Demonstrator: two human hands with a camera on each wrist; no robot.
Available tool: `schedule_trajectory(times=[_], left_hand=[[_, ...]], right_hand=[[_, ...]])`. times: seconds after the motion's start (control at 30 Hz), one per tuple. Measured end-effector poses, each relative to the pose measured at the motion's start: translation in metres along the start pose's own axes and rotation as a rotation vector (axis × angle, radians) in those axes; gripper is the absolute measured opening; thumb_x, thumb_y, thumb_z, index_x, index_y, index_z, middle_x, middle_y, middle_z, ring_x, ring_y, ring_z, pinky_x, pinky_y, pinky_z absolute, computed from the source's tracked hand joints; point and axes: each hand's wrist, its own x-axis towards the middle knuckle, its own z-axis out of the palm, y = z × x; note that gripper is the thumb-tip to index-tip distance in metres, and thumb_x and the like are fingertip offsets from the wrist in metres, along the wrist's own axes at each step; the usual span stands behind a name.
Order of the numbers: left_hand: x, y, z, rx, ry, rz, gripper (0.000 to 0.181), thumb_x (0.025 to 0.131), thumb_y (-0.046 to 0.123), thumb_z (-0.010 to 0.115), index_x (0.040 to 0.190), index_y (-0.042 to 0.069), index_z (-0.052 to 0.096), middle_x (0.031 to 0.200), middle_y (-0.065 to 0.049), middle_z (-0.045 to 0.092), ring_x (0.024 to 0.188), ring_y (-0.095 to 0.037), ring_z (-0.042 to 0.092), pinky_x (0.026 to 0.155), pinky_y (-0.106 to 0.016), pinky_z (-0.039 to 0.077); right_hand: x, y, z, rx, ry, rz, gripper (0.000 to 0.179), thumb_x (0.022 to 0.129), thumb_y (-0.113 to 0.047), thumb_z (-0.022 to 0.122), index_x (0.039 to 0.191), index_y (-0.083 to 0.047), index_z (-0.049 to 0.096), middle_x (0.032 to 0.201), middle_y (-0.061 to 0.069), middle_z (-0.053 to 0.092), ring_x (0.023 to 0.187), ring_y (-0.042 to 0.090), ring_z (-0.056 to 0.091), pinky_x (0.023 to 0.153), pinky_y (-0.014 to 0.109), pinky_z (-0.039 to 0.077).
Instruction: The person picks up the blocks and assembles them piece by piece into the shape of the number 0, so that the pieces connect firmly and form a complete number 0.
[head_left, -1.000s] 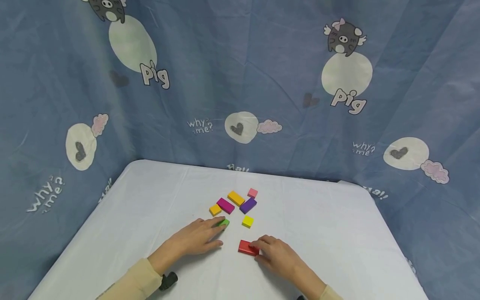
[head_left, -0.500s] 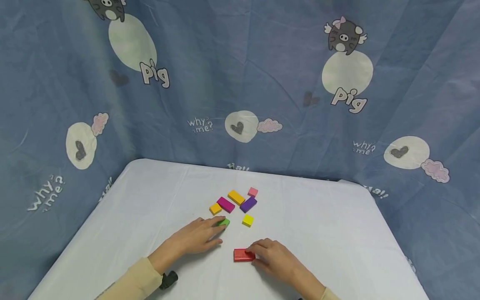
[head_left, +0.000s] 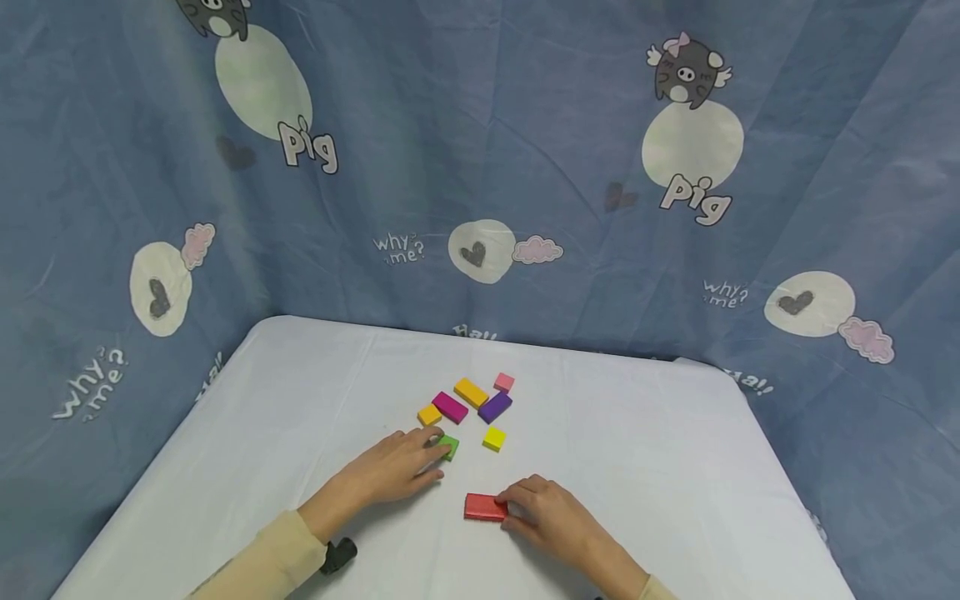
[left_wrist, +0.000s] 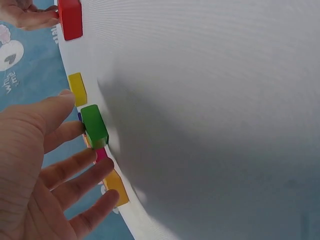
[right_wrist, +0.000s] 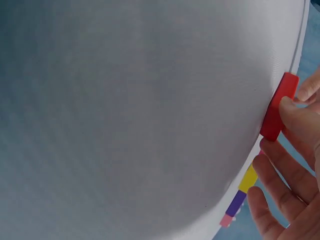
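Observation:
My right hand (head_left: 551,512) pinches the right end of a red rectangular block (head_left: 480,507) lying on the white table. In the right wrist view, the thumb lies along the near face of that block, while the other fingers spread loosely below it. My left hand (head_left: 393,468) reaches in from the left with relaxed fingers, its fingertips at a small green block (left_wrist: 94,122). The left wrist view has the thumb apart from the green block and a finger partly hidden behind it. A yellow block (head_left: 494,439) sits between the hands, a little farther back.
Behind the green block lie an orange square block (head_left: 430,415), a magenta block (head_left: 450,407), a longer orange block (head_left: 471,392), a purple block (head_left: 495,407) and a pink block (head_left: 504,382). A patterned blue curtain (head_left: 525,175) hangs behind the white table (head_left: 637,433).
My right hand has shifted the red block slightly left and toward me, turning it straighter. My left hand stays by the green block, which has turned slightly and shows more between the fingers.

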Motion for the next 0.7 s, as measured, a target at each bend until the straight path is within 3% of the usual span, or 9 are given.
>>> schedule_trajectory(times=[0.23,0.43,0.57,0.7], left_hand=[[0.0001,0.0006,-0.0005,-0.003,-0.011,0.010,0.043,0.095,0.035,0.063,0.132,0.012,0.062,0.133,-0.012,0.053,0.118,-0.026,0.055,0.091,-0.047,0.049],[0.0006,0.0018,0.0002,-0.010,0.007,0.039,0.038,0.096,0.033,0.062,0.130,0.015,0.065,0.125,-0.008,0.057,0.107,-0.020,0.058,0.085,-0.041,0.051],[0.0019,0.0011,0.0016,-0.030,0.027,0.000,0.037,0.096,0.033,0.063,0.129,0.016,0.065,0.119,-0.005,0.058,0.097,-0.017,0.059,0.080,-0.037,0.052],[0.0043,-0.0012,0.0056,-0.047,0.032,-0.050,0.038,0.095,0.033,0.065,0.128,0.015,0.065,0.121,-0.004,0.059,0.100,-0.018,0.060,0.083,-0.039,0.053]], right_hand=[[0.0021,-0.0026,-0.0027,-0.003,-0.040,0.022,0.027,0.089,-0.027,0.074,0.114,-0.019,0.071,0.108,-0.009,0.068,0.100,0.006,0.061,0.087,0.030,0.052],[0.0034,-0.0048,-0.0023,-0.013,-0.063,0.031,0.028,0.089,-0.030,0.074,0.115,-0.021,0.071,0.109,-0.010,0.068,0.100,0.006,0.061,0.087,0.030,0.052],[0.0038,-0.0049,-0.0024,-0.021,-0.065,0.026,0.029,0.089,-0.031,0.074,0.115,-0.021,0.071,0.109,-0.010,0.068,0.099,0.005,0.061,0.087,0.030,0.052],[0.0038,-0.0046,-0.0020,-0.029,-0.064,0.021,0.029,0.088,-0.031,0.074,0.115,-0.021,0.071,0.108,-0.010,0.068,0.099,0.005,0.061,0.087,0.030,0.052]])
